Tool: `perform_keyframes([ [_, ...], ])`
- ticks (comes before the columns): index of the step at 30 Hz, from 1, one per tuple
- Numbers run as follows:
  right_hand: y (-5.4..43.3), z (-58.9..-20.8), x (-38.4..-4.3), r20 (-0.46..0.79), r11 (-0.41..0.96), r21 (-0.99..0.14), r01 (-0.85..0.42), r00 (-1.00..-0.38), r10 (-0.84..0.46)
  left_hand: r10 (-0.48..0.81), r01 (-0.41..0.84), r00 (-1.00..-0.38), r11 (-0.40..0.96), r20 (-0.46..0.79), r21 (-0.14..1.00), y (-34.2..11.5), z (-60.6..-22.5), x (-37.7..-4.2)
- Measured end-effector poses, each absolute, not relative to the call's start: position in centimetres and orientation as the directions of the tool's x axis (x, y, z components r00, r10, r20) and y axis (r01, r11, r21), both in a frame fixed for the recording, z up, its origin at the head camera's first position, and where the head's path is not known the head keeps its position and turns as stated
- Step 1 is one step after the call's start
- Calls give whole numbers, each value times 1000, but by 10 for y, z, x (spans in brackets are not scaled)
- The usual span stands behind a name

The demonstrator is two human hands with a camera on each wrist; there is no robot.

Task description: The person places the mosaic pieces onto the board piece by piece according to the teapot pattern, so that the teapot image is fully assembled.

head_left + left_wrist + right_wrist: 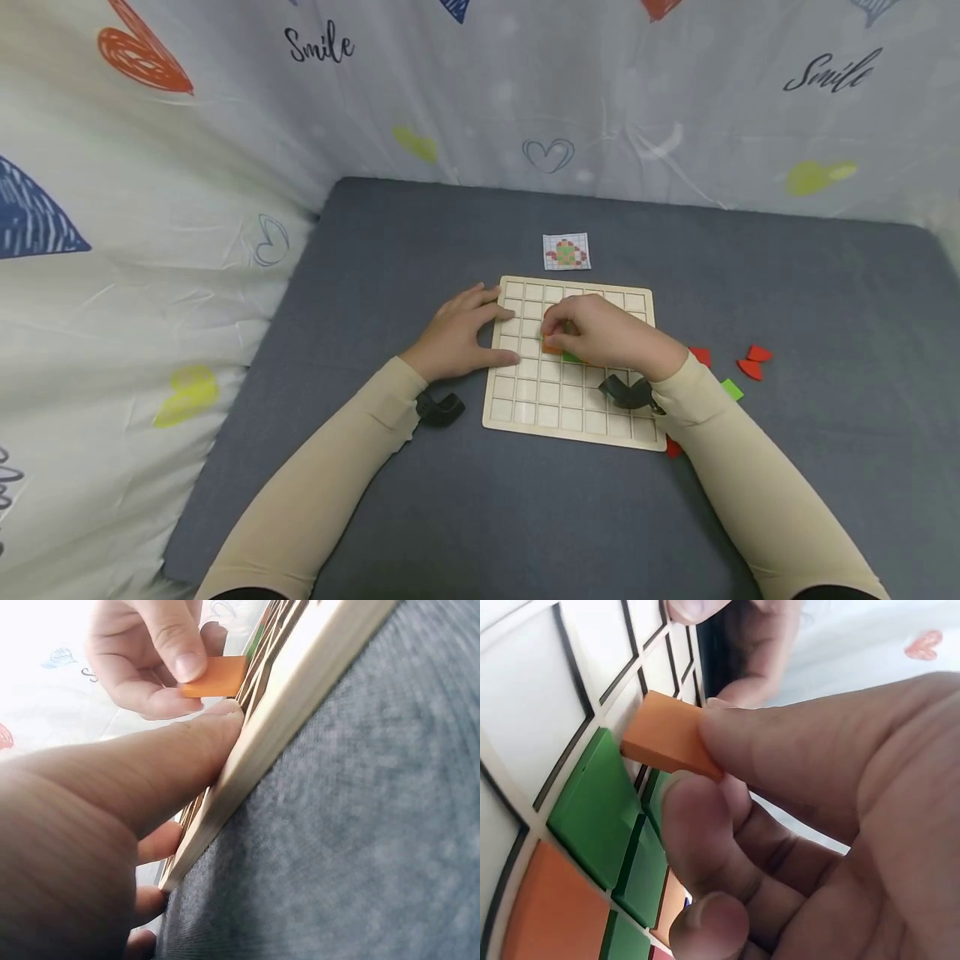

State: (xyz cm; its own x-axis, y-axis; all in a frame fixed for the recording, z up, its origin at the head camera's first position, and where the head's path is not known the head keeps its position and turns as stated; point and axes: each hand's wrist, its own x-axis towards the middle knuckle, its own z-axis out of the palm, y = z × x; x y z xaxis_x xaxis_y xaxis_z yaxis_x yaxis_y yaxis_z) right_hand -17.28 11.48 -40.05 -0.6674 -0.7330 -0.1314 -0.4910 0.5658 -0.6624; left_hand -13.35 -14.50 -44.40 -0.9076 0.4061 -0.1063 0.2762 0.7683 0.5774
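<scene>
My right hand (607, 333) pinches an orange square tile (671, 731) between thumb and fingers. In the right wrist view the tile is tilted, its far edge at a cell of the wooden grid board (525, 412). Green tiles (596, 810) and another orange tile (559, 907) lie in cells beside it. At the board's left edge rests my left hand (468, 333), fingers spread, the thumb lying over the rim. In the left wrist view its thumb (187, 746) touches the board's frame, just below the pinched tile. My right hand hides part of the board in the head view.
Behind the board lies a small pattern card (567, 252) with a red, green and orange design. Right of the board are loose red pieces (750, 369) and a green tile (732, 389), partly covered by my right sleeve. A printed curtain (480, 100) hangs behind the grey table (420, 517).
</scene>
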Motion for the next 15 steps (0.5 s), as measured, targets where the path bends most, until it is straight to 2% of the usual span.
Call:
perform_keyframes([
  [15, 115, -405, -171, -130, 570, -651, -501, -667, -734, 410, 281, -907, 763, -99, 582, -145, -444, -133],
])
